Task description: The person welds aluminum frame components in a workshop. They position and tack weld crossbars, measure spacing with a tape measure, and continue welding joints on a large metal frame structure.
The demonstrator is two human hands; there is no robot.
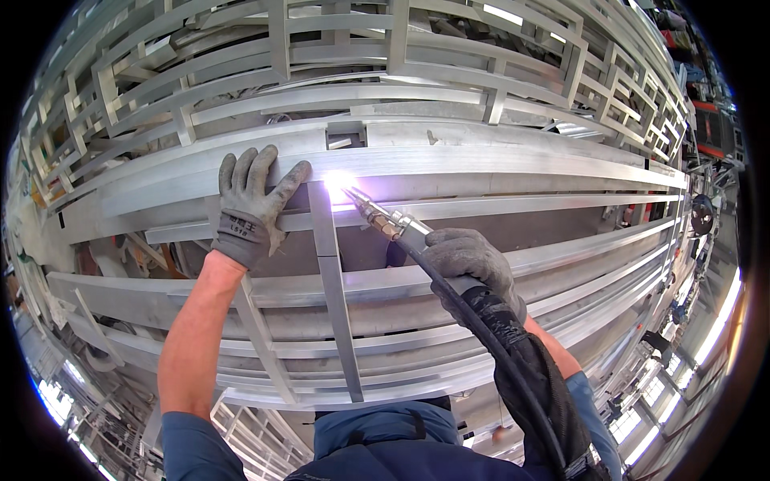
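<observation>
My left hand [250, 196] wears a grey glove and lies with its fingers spread on a long silver metal bar [497, 163]. It presses on nothing else that I can make out. My right hand [475, 260], gloved too, is wrapped round the handle of a welding torch [393, 220]. The torch points up and left, and a bright white-violet arc glows at its tip. That glare covers the joint where an upright crosspiece [326, 248] meets the long bar, just right of my left thumb. A black cable sleeve [525, 377] trails from the torch along my right forearm.
Several parallel metal rails [585, 258] run across the frame below the arc. A second crosspiece [261, 345] stands to the left. Beyond lies a stack of metal lattice panels [337, 48]. A round fan-like object [703, 215] and shop clutter fill the right side.
</observation>
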